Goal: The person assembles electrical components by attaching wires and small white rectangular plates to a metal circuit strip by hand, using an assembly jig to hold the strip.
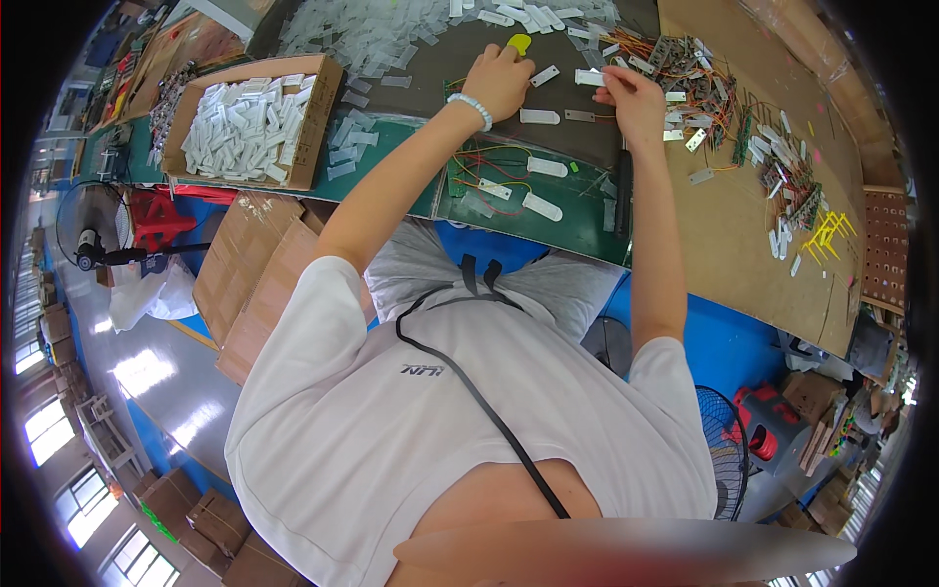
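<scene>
My left hand [499,84], with a pale bead bracelet at the wrist, is closed over the table; a small yellow piece [519,43] sticks out at its fingertips. A pinch of my right hand [636,101] holds a small white flat plastic piece [590,77] by its right end. Between the hands lie a metal-coloured strip with holes [545,75] and a white rounded casing [539,116]. Closer to me, more white casings [543,205], green circuit boards [468,176] and thin red and yellow wires rest on the green mat [499,223].
A cardboard box [320,127] full of white plastic pieces stands at the left. Clear flat pieces [362,34] are heaped at the back. Wired metal parts [685,78] pile up on the right, near yellow sticks [829,235]. A dark bar-shaped tool [623,194] lies below my right hand.
</scene>
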